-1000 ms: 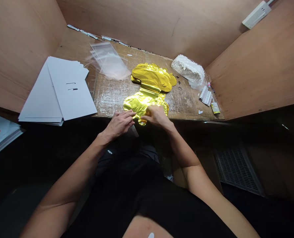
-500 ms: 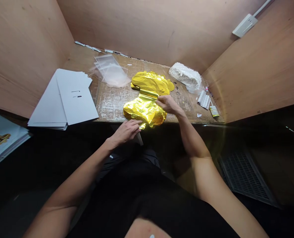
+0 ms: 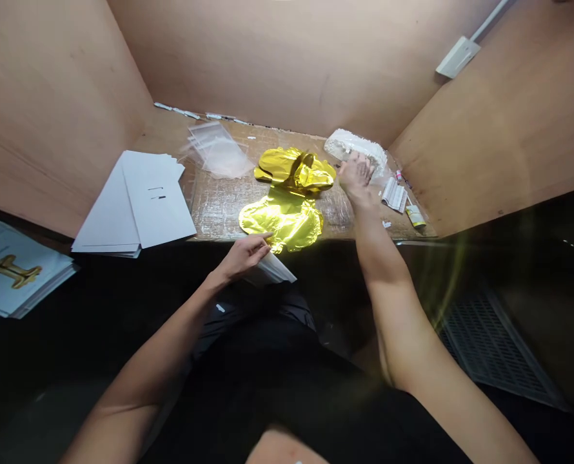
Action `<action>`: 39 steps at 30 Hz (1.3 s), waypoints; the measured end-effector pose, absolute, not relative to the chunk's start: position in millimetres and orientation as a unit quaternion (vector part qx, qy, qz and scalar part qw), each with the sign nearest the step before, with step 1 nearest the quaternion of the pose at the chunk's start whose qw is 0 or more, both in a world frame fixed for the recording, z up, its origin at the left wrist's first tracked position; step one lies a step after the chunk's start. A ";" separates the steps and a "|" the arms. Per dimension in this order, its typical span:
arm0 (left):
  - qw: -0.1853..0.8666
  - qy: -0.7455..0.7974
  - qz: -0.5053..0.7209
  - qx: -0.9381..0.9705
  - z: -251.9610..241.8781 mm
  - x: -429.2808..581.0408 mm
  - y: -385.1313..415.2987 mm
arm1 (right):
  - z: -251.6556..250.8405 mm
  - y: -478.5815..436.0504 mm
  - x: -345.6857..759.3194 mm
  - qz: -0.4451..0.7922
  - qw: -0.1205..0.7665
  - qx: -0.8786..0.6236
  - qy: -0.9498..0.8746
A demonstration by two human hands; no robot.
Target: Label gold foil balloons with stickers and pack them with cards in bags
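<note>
A flat gold foil balloon [image 3: 282, 222] lies at the front edge of the worktop, its lower end at the fingertips of my left hand [image 3: 246, 254]. Those fingers are closed in a pinch on its edge. Under this hand a whitish sheet or bag [image 3: 276, 269] hangs over my lap; whether the hand also holds it is unclear. More gold foil [image 3: 280, 164] lies behind, its right part bulging up. My right hand [image 3: 357, 173], smeared by motion, reaches over a clear plastic pack of white pieces [image 3: 347, 143]; its grip cannot be made out.
Clear plastic bags [image 3: 222, 151] lie at the back left. White sheets [image 3: 156, 200] are stacked left, with printed leaflets [image 3: 13, 274] lower down. A ridged white piece [image 3: 394, 194] and a yellow-labelled container [image 3: 415, 216] sit right. Wooden panels [image 3: 326, 64] enclose the worktop.
My right hand has left the gold foil and moved right and away to the plastic pack. The rear foil now bulges up. More of the whitish sheet shows below my left hand.
</note>
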State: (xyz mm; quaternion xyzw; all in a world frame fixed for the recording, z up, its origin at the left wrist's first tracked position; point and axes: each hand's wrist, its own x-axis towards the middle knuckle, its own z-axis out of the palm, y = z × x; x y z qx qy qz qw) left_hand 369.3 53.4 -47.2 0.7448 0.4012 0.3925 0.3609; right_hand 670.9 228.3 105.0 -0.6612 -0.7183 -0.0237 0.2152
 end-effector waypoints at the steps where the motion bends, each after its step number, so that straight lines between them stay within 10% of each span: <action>1: 0.386 0.431 0.418 0.700 -41.9 369.1 51.4 | 105.8 219.0 662.0 -0.016 0.225 -0.653 -0.723; 6: 0.446 0.492 0.516 0.542 -18.0 369.1 40.7 | 65.2 116.1 586.0 0.235 0.169 -0.377 -0.880; 20: 0.551 0.451 0.501 0.492 -6.3 377.9 29.6 | 32.8 61.5 566.3 -0.056 0.200 -0.355 -0.912; 39: 0.515 0.462 0.513 0.508 -12.1 380.6 29.9 | 27.1 50.8 555.3 0.053 0.255 -0.412 -0.873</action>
